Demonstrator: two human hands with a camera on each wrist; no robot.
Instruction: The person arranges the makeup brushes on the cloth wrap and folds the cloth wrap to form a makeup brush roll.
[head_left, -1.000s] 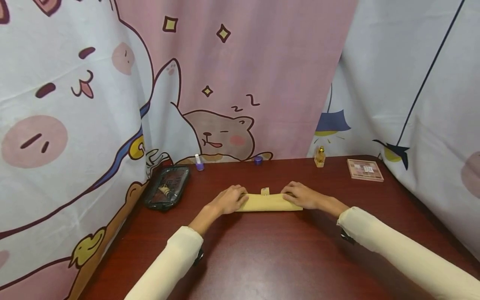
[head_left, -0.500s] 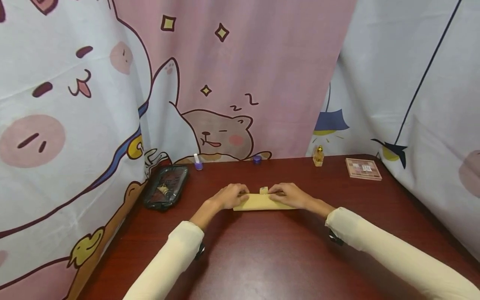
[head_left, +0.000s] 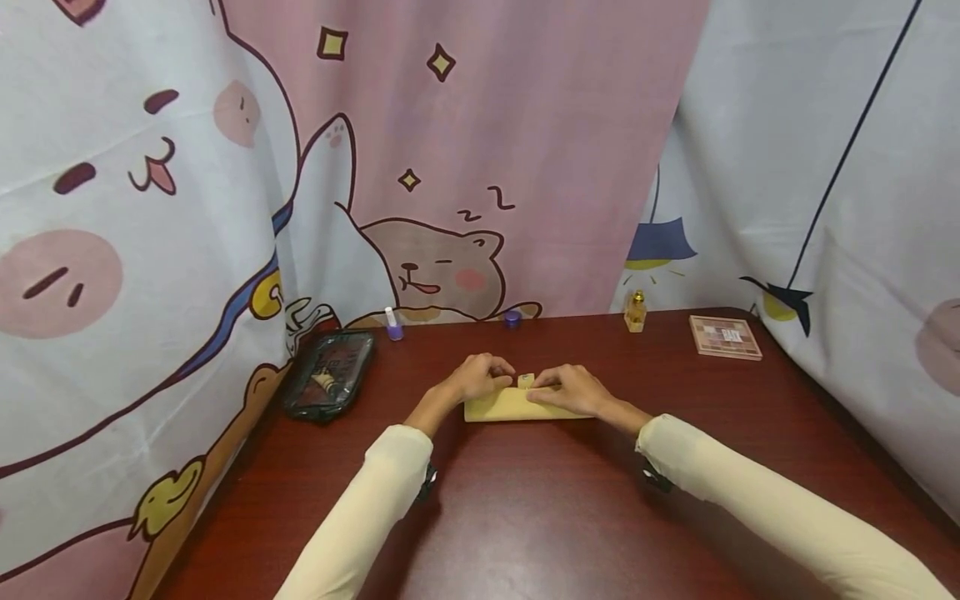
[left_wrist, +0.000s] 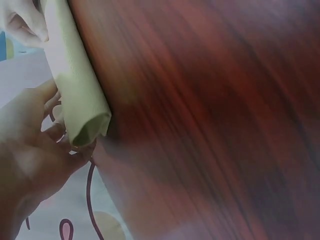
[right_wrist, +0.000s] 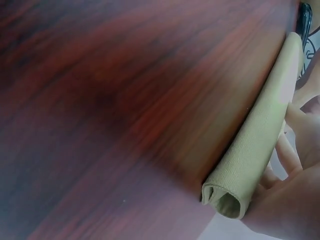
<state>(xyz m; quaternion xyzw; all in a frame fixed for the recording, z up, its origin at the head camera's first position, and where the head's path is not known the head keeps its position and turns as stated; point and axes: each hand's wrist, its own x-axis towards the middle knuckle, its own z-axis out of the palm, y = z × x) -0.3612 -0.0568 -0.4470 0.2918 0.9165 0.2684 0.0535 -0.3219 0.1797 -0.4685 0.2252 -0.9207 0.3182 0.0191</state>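
A dark red wooden table [head_left: 525, 517] fills the lower part of my view, hemmed in by a cartoon-printed curtain [head_left: 225, 167] from nine o'clock round to three.

Near the middle of the table, at twelve o'clock from me, lies the yellow cloth roll [head_left: 510, 406]. It is a mustard, suede-like fabric folded into a long, flattish bundle; each wrist view shows one end open, its layers curling around a small hollow. A little tab [head_left: 527, 380] stands up from its far edge, about midway along. Its long axis runs from nine o'clock to three, parallel to the table's near edge, and it lies flat on the wood.

My left hand [head_left: 480, 377] sits on the nine o'clock end of the roll, fingers curled over its far edge and gripping it. My right hand [head_left: 568, 389] covers the three o'clock half, fingers bent over the top and pinching close to the tab. The two hands are near each other, almost meeting at the tab.

At ten o'clock a clear zip pouch [head_left: 327, 387] rests against the curtain. At two o'clock lies a pink eyeshadow palette [head_left: 724, 337], a small amber perfume bottle [head_left: 635, 312] just to its nine o'clock side. Along the far edge stand a lilac nail polish bottle [head_left: 393, 324] and a tiny purple jar [head_left: 512, 317].
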